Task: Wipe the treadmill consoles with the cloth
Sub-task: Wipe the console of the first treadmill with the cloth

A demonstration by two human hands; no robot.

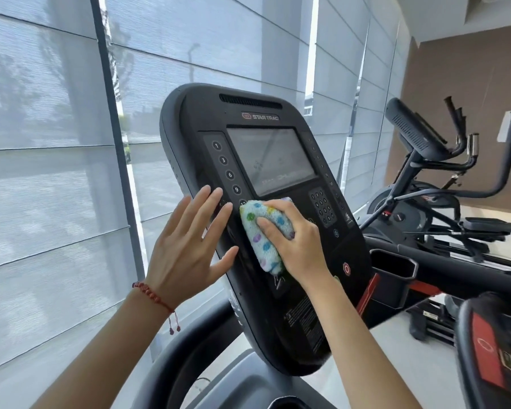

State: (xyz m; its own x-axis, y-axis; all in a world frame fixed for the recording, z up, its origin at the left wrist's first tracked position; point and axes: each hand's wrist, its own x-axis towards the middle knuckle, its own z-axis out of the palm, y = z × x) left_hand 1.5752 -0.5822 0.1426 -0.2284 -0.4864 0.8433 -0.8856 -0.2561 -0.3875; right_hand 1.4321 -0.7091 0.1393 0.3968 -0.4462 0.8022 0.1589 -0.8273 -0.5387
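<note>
Up close at a black treadmill console (260, 219), tilted so its top leans toward ten o'clock, a person works with both bare hands. At centre frame the right hand (295, 240) is closed around a folded cloth (263, 234), white terry dotted in blue, green, yellow and purple, and presses it flat against the console's lower face, just below the grey display screen (270, 160). Its thumb lies across the cloth pointing toward nine o'clock, the other fingers curl over the cloth's upper edge, and the forearm runs down toward five o'clock. Immediately at nine o'clock of the cloth, the left hand (189, 246) is open and holds nothing; its fingers are spread and extended toward one o'clock, with the fingertips resting on the console's left edge beside a column of round numbered buttons (227, 168). A red beaded bracelet (152, 293) circles the left wrist, its two loose ends hanging down, and that forearm stretches away toward seven o'clock. At three o'clock of the cloth sits a small numeric keypad (322, 208), and at five o'clock a red stop button (346, 268). Pale roller blinds (48, 172) fill the windows behind, while other exercise machines (443, 184) stand at three o'clock.
</note>
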